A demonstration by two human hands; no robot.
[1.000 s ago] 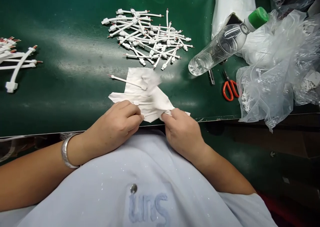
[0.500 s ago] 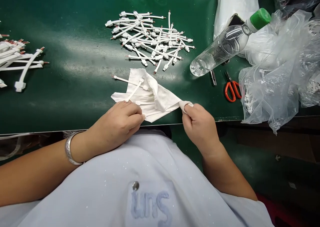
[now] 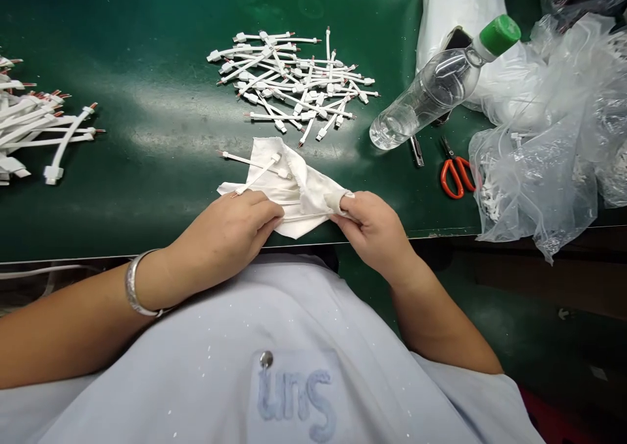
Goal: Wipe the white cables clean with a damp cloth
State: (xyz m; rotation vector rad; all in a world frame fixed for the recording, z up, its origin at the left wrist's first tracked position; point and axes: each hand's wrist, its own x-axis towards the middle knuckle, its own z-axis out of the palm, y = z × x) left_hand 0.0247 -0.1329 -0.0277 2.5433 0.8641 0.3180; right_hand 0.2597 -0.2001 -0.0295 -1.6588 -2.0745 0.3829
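A crumpled white cloth (image 3: 316,186) lies near the table's front edge. My right hand (image 3: 375,225) is closed on its right end, with cloth wrapped about a fingertip. My left hand (image 3: 228,232) rests at the cloth's left side, thumb and forefinger pinched together. Between the fingertips of both hands runs a thin white strip that looks like a cable (image 3: 306,217); its ends are hidden. Two short white cables with connectors lie on the cloth's left part, one short cable (image 3: 262,173) crossing the other near my left knuckles.
Behind the cloth is a loose pile of short white cables (image 3: 298,81); another cable pile (image 3: 36,121) sits at far left. To the right, a water bottle (image 3: 431,95) with a green cap lies slanted. Red-handled snips (image 3: 455,176) and clear plastic bags (image 3: 539,163) are beyond it.
My right hand has moved left, closer to my left hand, and its end of the cloth has gathered in. My left hand has barely moved. The view has shifted slightly.
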